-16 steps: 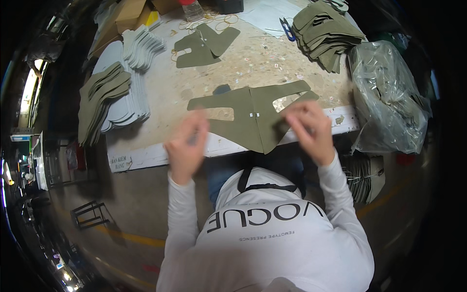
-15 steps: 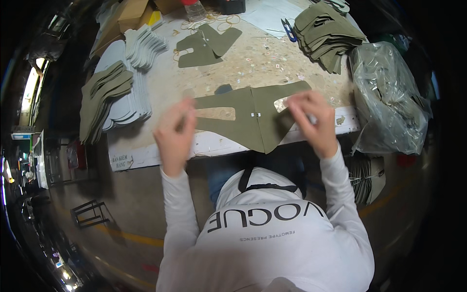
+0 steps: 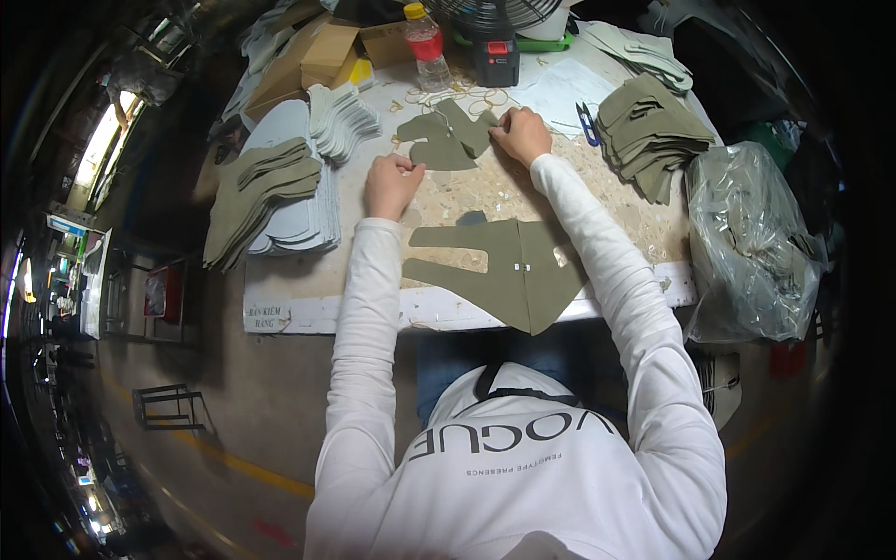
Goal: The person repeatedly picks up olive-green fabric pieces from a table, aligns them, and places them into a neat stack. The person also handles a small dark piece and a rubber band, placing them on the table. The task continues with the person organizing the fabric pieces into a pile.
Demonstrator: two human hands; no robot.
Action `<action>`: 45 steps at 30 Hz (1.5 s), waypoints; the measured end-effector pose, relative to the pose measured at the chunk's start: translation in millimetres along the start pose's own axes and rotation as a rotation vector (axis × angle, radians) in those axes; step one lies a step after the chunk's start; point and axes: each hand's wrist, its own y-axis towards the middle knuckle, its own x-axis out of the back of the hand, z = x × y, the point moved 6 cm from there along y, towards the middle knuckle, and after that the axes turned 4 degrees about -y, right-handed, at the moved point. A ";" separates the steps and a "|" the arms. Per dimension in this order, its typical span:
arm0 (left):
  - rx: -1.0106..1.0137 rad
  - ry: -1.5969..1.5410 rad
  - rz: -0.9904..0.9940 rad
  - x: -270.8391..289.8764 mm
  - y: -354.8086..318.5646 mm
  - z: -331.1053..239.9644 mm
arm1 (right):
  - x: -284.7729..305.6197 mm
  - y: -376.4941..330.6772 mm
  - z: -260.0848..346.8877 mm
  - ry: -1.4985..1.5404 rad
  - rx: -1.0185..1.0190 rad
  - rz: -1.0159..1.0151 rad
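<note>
An olive-green cut fabric piece (image 3: 446, 142) lies on the worktable (image 3: 308, 313) toward the far side. My left hand (image 3: 392, 182) pinches its left edge. My right hand (image 3: 523, 133) grips its right edge. Nearer to me, a larger joined olive fabric piece (image 3: 509, 271) lies flat, hanging over the table's front edge between my forearms. Neither hand touches it.
Stacks of olive pieces (image 3: 257, 191) and pale grey pieces (image 3: 341, 117) stand at the left. Another olive stack (image 3: 653, 135) and a clear plastic bag (image 3: 751, 247) sit at the right. A bottle (image 3: 425, 42), cardboard boxes (image 3: 317, 51), a fan and blue scissors (image 3: 588, 121) lie at the back.
Both hands let go of the large joined piece at the front edge and reached forward to the smaller olive piece farther back, taking hold of its two sides.
</note>
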 end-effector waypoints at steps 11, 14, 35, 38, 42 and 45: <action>0.293 -0.963 -0.045 -5.8 4.5 11.4 | 121.9 -30.8 22.3 0.775 0.198 -0.370; 0.365 -1.090 0.097 10.4 3.7 -5.5 | 161.7 -62.9 14.8 0.985 0.296 -0.110; 0.420 -1.327 0.411 31.6 -184.7 -129.7 | 120.5 -250.6 -33.5 1.167 -0.340 0.116; 0.538 -1.283 0.464 7.8 -205.0 -121.2 | 97.7 -258.7 -33.3 0.967 -0.281 0.134; 0.404 -1.100 0.322 1.1 -199.9 -114.8 | 92.2 -259.8 -34.4 0.935 -0.244 0.089; 0.324 -0.929 0.248 5.4 -198.8 -115.2 | 84.0 -266.6 -32.2 1.217 -0.425 0.195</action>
